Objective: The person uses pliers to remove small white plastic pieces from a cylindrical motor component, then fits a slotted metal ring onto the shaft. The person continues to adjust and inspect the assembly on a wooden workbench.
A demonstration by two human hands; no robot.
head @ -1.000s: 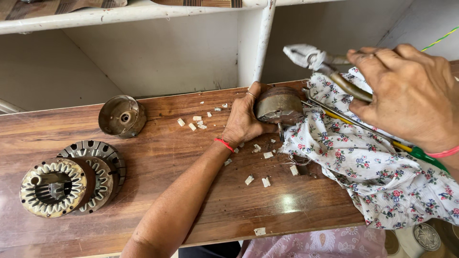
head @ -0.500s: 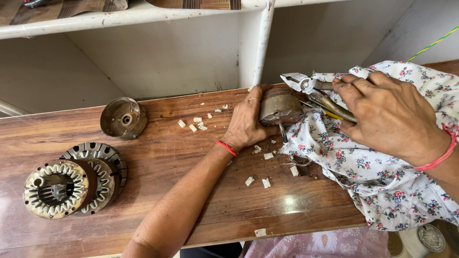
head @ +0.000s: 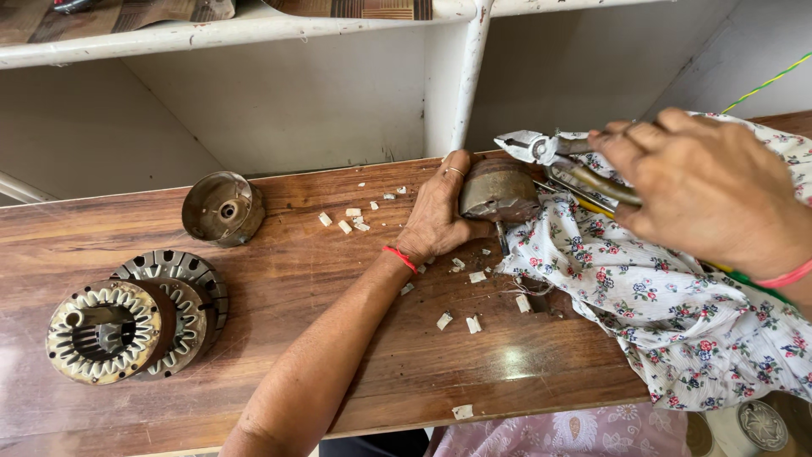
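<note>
— Right hand [head: 710, 190] first, because it is nearest to my camera: I see it closed around the yellow handles of the pliers [head: 562, 161], and the metal nose of the pliers points to the left, just above the round metal part [head: 499, 190]. I cannot tell if the nose grips something.

— And the other hand?

— My left hand [head: 440, 216] is curled against the side of this round metal part and holds it steady on the wooden bench [head: 338, 338]. The part stands at the far edge of the bench, just beside the white post [head: 465, 76], and it touches the flowered cloth [head: 668, 296] which lies under my right arm.

— How much is done, do you think?

— I judge that the work is somewhere in the middle. Many small white chips [head: 444, 321] lie on the wood around the left hand, so I believe pieces are already pulled out. But the pliers are at the part, so I think some remain inside; the inside I cannot see.

— What more is on the bench?

— At the left, near me, a toothed ring with a pale winding core [head: 106, 330] leans on a second grey ring [head: 190, 283]. Farther back lies a round metal cap [head: 222, 207], open side to me. These look already separated from each other.
</note>
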